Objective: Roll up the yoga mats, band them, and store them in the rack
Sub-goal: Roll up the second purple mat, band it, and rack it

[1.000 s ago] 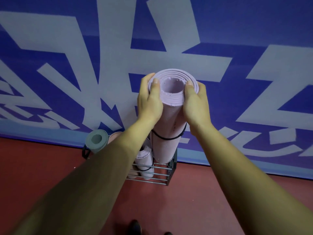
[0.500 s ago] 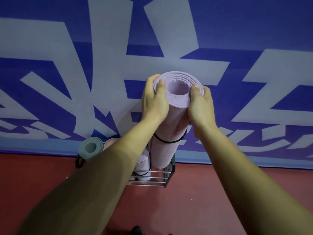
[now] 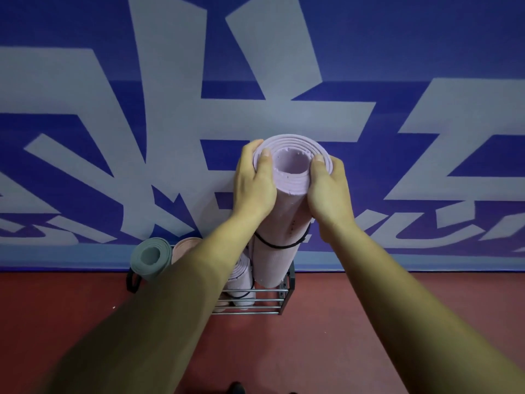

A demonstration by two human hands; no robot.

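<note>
**A:** Quick pass, L to R. Far left of the rack point(image 3: 279, 301)?

**B:** Grey mat point(image 3: 150, 258). Rolled, stood on end, open core facing cam. It sits at the rack's left end.

**A:** Next?

**B:** Pink mat point(image 3: 184, 247), just beside the grey one, also on end. Only its top shows; the rest is hidden behind the L forearm.

**A:** Anything low down?

**B:** Small mat point(image 3: 241, 275), lilac, in the rack right of that forearm, partly hidden. It has a 2nd band point(image 3: 244, 295), black, round it near the front bars.

**A:** L hand point(image 3: 254, 184)?

**B:** It grips the top of the lilac mat point(image 3: 284, 211) from the left. Thumb tip lies on the top rim, fingers wrap round the far side.

**A:** And that mat?

**B:** Upright w/ a slight lean, top end toward cam, spiral layers plain to see. Bottom end is inside the rack's right end, beside the small mat. Can't tell if it touches the base. A band point(image 3: 279, 245), thin and black, circles it just below both wrists.

**A:** R hand point(image 3: 329, 189)?

**B:** Same grip from the right side: thumb on the rim, fingers curled behind. Both hands clasp the one mat, opp. each other.

**A:** Surroundings?

**B:** The rack is wire w/ horizontal bars and dark end frames. It stands on the red floor point(image 3: 355, 336), up against the blue wall point(image 3: 85, 132), which has big pale shapes.
</note>
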